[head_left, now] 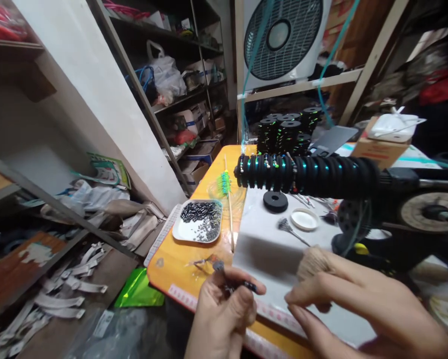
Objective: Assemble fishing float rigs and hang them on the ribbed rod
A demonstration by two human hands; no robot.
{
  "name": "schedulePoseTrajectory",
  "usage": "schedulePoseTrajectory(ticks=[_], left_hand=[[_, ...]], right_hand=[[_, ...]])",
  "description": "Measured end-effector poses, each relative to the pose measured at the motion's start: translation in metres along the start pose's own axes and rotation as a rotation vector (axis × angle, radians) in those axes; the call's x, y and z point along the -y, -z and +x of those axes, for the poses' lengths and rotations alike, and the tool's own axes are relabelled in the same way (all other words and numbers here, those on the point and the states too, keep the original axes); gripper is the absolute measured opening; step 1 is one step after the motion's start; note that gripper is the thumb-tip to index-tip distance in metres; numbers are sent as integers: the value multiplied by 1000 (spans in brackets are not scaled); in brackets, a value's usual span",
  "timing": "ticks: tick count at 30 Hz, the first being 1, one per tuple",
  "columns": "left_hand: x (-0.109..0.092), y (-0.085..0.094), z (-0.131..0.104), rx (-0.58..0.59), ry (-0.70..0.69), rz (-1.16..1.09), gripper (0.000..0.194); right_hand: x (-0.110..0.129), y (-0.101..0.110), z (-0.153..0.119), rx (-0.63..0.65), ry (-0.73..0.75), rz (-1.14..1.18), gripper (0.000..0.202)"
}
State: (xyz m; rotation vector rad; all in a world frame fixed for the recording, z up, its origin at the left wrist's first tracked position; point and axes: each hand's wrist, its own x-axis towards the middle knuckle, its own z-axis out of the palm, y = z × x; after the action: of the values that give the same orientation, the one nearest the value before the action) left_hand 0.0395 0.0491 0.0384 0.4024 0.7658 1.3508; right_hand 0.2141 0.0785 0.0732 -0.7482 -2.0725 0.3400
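Note:
My left hand (226, 311) is closed at the table's front edge, with a small black cylinder (250, 286) pinched between thumb and forefinger. A grey bristly tuft (218, 266) sticks out behind the same fingers. My right hand (343, 299) is to the right, its thumb and forefinger tips pressed together; anything between them is too fine to make out. A beige wrap (313, 264) covers one of its fingers. Farther left stands a white tray (179, 232) of black cylinders and small grey bits. A second grey tuft on a stem (289, 229) lies on the white sheet (261, 244).
Above the table, a black ringed roll (306, 172) juts in from the right. Behind it stand stacked black spools (284, 132) and a box fan (280, 40). A thin stick (230, 219), black disc (275, 201) and white lid (304, 219) lie on the table.

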Motion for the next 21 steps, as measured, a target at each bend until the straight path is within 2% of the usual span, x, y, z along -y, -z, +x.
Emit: schedulePoseTrajectory(ticks=[3, 6, 21], left_hand=[[10, 1, 1, 22, 12, -67, 28], [14, 1, 2, 26, 53, -112, 28], [13, 0, 1, 42, 107, -150, 24]], right_hand=[[-1, 1, 2, 40, 33, 43, 18], [-1, 1, 3, 63, 3, 60, 21], [0, 1, 3, 75, 0, 38, 24]])
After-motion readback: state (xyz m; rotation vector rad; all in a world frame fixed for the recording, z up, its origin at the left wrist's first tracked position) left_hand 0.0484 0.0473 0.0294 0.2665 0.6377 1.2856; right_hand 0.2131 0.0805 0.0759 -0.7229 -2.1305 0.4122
